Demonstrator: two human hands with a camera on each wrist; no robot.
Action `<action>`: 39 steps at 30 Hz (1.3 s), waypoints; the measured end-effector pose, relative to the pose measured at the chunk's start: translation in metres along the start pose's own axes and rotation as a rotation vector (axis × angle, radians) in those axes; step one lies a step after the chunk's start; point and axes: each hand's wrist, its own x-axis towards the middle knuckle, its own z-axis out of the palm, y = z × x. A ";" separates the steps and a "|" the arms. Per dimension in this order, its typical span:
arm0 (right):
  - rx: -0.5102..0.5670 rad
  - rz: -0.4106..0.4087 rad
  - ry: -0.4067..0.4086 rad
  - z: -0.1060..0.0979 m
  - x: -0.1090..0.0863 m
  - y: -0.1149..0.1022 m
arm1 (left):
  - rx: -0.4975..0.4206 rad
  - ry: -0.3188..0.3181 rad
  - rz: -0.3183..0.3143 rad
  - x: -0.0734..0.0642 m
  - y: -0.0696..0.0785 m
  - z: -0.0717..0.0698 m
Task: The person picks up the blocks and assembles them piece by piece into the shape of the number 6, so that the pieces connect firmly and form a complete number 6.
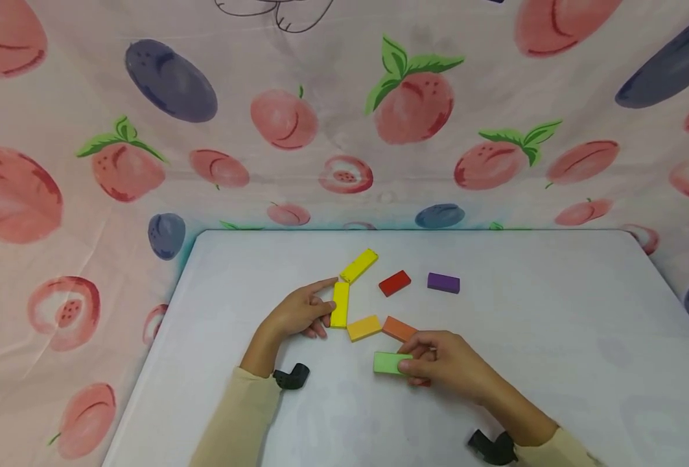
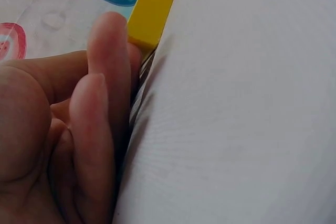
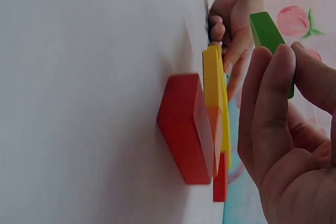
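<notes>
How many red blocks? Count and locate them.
2: one red block between the upper yellow block and purple block; another, mostly hidden by the right hand in the head view. Others may be hidden.

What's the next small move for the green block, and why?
I'd probably lower the green block to the table beside the nearer red block: the right hand pinches it above the surface, and that red block lies near the orange block.

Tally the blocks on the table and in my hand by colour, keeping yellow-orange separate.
Yellow blocks: 2
Red blocks: 2
Yellow-orange block: 1
Orange block: 1
Purple block: 1
Green block: 1
Total: 8
</notes>
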 end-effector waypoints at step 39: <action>-0.400 -0.029 -0.004 0.049 0.016 -0.014 | -0.002 0.009 0.001 -0.001 -0.001 0.001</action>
